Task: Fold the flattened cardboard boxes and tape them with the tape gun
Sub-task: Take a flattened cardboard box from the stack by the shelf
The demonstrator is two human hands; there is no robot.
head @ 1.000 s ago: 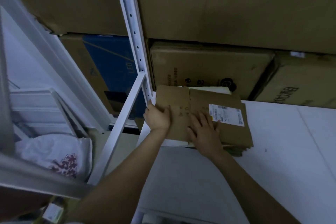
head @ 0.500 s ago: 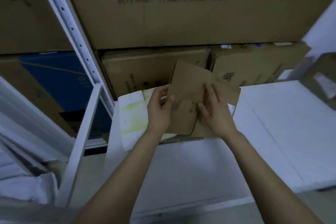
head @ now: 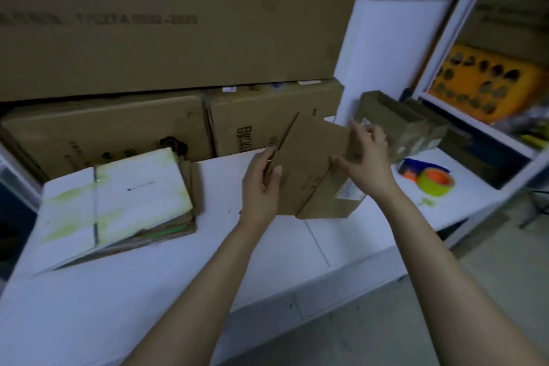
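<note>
Centre frame: my left hand (head: pixel 261 184) pinches the left edge of the flattened cardboard box (head: pixel 309 166), my right hand (head: pixel 367 163) grips its right side. Tape gun (head: pixel 429 177) sits on the white table (head: pixel 178 276), right of frame.

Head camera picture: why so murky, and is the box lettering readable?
Head view: dim bluish light, no glare; motion blur smears the print on the large brown cardboard carton and the label on the small flattened brown cardboard box; the wide lens slants the white metal shelf post.
</note>
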